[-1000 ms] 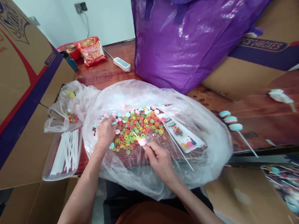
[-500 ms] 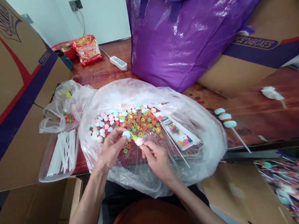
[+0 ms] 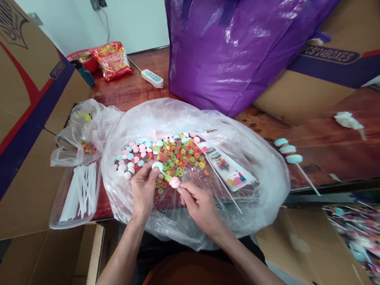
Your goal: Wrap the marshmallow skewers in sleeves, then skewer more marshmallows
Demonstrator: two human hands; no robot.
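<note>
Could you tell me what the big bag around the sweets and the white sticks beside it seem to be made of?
The big bag looks like thin clear plastic film: see-through, crinkled, with glossy highlights. The white sticks look like paper or plastic, matt and uniformly white; the view cannot settle which.

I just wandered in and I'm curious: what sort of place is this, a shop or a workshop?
Probably a small home or back-room candy-packing spot, not a shop. A clear plastic bag of loose ring candies lies open on a wooden table, a tray of white sticks beside it, and shipping cartons crowd around.
</note>
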